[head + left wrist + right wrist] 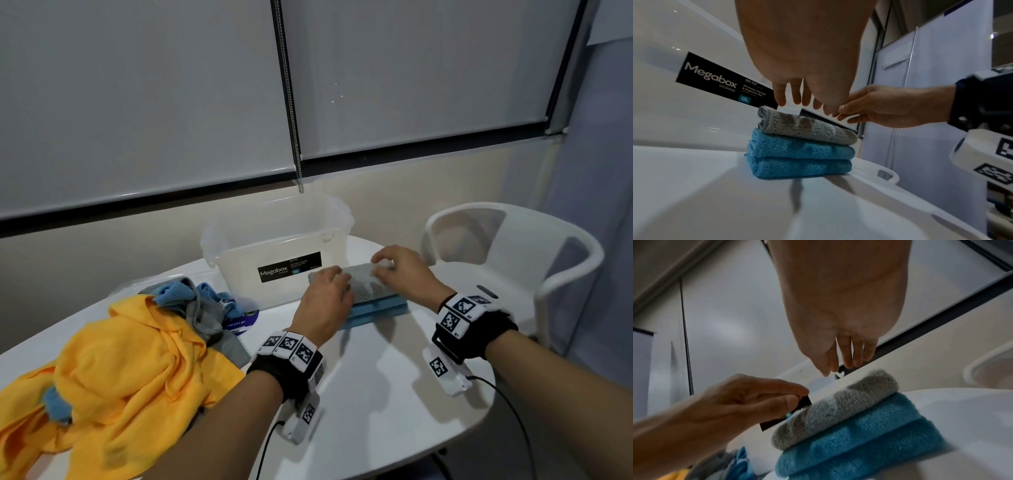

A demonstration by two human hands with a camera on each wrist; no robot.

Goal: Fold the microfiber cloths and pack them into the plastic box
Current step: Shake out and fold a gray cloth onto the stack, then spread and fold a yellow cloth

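Observation:
A folded grey cloth [361, 279] tops a stack of two folded blue cloths [376, 310] on the white table, right in front of the clear plastic box [239, 274]. In the head view my left hand [329, 291] is over the stack's left end and my right hand [394, 265] over its far right end. The left wrist view shows my left fingers [780, 95] hanging straight just above the grey cloth [807, 128], with a gap. My right fingers [846, 356] are relaxed above the grey cloth [838, 407] and hold nothing. The box looks empty.
A loose heap of unfolded cloths lies at the table's left: a large yellow one [120, 370], with blue [178, 291] and grey [205, 318] ones behind it. A white plastic chair [513, 246] stands at the right. Cables trail from both wrist units.

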